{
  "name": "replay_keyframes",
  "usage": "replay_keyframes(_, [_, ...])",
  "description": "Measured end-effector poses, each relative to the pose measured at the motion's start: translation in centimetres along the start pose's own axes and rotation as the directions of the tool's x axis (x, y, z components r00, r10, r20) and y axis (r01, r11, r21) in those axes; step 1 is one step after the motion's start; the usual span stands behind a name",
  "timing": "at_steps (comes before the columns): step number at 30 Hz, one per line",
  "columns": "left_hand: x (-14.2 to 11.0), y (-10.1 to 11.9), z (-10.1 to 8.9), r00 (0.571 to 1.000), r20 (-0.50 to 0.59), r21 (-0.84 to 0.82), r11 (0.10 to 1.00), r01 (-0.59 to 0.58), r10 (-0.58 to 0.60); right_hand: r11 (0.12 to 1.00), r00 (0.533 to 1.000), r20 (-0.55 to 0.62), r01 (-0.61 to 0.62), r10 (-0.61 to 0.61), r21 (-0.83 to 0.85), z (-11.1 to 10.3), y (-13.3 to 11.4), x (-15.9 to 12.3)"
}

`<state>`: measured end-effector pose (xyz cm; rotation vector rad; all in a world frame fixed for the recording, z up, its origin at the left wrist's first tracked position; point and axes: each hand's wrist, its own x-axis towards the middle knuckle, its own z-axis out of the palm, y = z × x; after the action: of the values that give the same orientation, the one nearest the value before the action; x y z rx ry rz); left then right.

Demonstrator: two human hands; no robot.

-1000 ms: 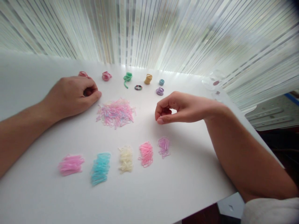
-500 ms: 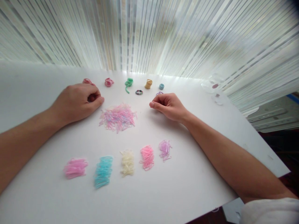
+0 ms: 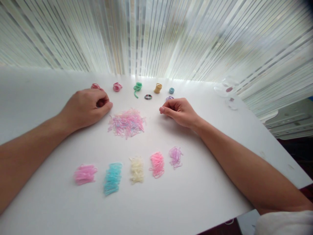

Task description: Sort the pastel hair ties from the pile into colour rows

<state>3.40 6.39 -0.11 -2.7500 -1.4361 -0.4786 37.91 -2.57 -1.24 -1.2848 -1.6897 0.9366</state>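
Note:
A mixed pile of thin pastel rubber bands lies in the middle of the white table. My left hand rests on the table just left of the pile, fingers curled in a loose fist. My right hand rests to the right of the pile, fingers also curled; whether either holds a band is hidden. Nearer me lie sorted heaps: pink, blue, cream, brighter pink and purple.
Small coloured band rolls line the far side: red, pink, green, a dark ring, tan, blue. Clear glass pieces stand at the far right. Striped curtains hang behind. The table edge runs along the right.
My right hand dropped from above the table and moved forward, settling beside the mixed pile. The left hand stayed in place. The view shifted slightly.

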Motion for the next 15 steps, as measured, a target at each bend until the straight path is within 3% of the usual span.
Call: replay_keyframes(15, [-0.09,0.46,-0.19,1.0,-0.001,-0.017,1.0,0.02,-0.02,1.0,1.0,-0.005,0.001,-0.002,-0.031,0.0,-0.01,-0.07])
